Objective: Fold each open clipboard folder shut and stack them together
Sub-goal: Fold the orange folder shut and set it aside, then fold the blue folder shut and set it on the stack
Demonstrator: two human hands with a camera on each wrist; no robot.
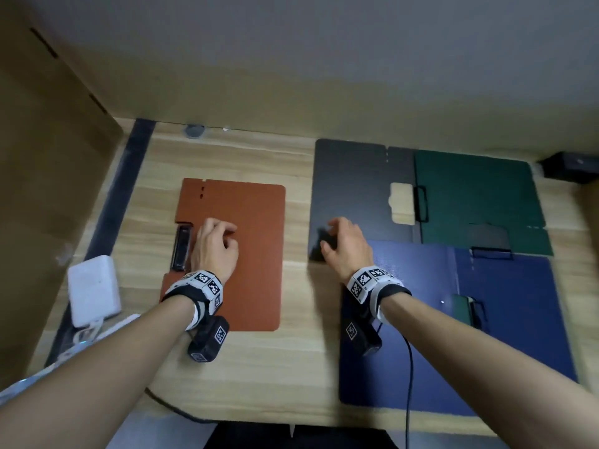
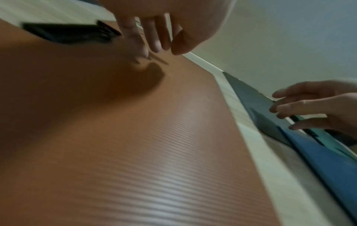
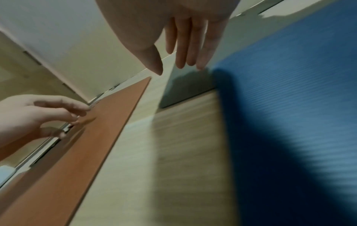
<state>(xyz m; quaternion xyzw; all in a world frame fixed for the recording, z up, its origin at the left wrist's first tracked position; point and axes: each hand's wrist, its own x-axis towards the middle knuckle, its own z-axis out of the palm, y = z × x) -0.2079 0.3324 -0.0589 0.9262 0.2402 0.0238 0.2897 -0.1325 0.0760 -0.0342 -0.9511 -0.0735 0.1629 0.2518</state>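
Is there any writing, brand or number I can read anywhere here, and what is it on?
No readable words or numbers anywhere.
Wrist bands: black-and-white square code patterns only, no letters.
Orange folder, black folder, green folder, blue folder: plain covers.
White adapter: no visible marking.

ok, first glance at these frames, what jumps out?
The orange folder lies folded shut, left of centre on the wooden desk, with the left hand hovering over it beside its black clip. On the right, black, green and blue folders lie open and overlapping, the right hand over the black one's near corner.
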